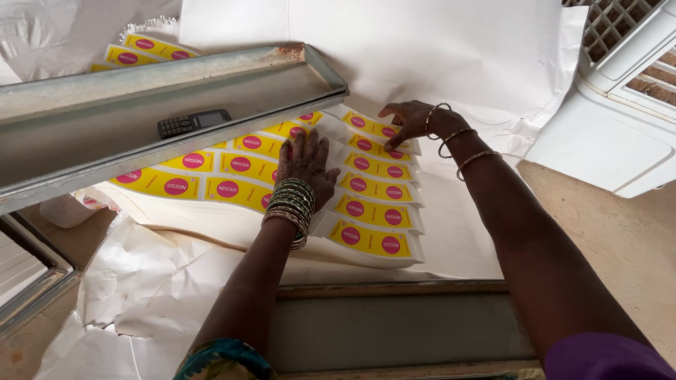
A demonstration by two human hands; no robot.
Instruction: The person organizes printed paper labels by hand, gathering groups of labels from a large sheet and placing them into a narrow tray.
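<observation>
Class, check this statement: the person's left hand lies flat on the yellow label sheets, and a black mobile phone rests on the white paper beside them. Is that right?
Not quite. The left hand does lie flat on the yellow label sheets, but the black mobile phone rests in the grey metal tray, not on the white paper. The head view shows it.

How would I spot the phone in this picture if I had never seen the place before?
Find the long grey metal tray slanting across the upper left, above the sheets of yellow labels with pink circles. On its flat floor, near the middle, lies a small black keypad phone. It is the only dark thing there, and neither the left hand nor the right hand touches it.
</observation>
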